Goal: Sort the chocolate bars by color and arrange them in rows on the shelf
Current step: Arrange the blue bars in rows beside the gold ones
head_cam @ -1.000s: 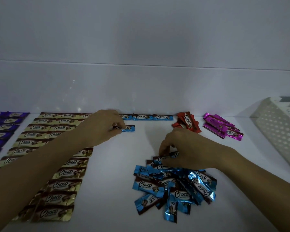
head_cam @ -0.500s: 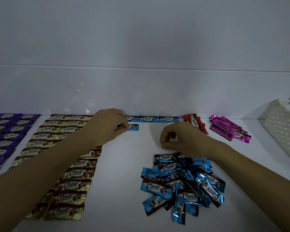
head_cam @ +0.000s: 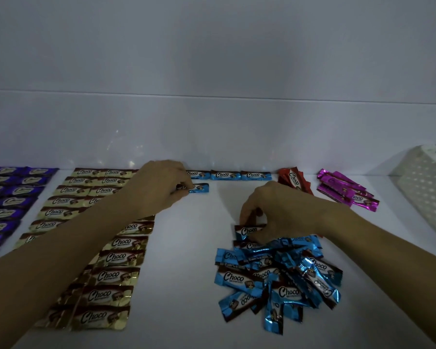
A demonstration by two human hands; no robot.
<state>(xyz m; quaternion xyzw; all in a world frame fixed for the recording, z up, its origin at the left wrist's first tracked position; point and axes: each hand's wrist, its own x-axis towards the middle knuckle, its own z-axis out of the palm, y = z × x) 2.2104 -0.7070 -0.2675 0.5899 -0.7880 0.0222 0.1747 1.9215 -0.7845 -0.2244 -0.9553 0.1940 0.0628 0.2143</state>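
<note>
A white perforated basket (head_cam: 428, 197) stands at the right edge of the shelf (head_cam: 186, 248); the frame cuts it off and its inside cannot be seen. Purple bars (head_cam: 8, 197) lie in rows at the left edge, also cut off by the frame. Beside them are the rows of gold bars (head_cam: 106, 263), partly hidden under the left forearm. Along the back edge runs a blue row (head_cam: 237, 175), its leftmost bar half covered by the left hand (head_cam: 156, 187). A small red pile (head_cam: 293, 181) and a magenta pile (head_cam: 345, 190) sit toward the back right corner, the red one partly behind the right hand (head_cam: 275, 210). The light is dim, so the small print on the wrappers is unreadable. The left hand reaches to the back, fingers curled, its grip narrow on the left end of a single blue bar (head_cam: 199, 188) lying just in front of the blue row. The right hand arches over the far side of the loose blue pile (head_cam: 277, 280) near the shelf's middle, its fingertips pinching the top blue bar (head_cam: 247, 231) there.
</note>
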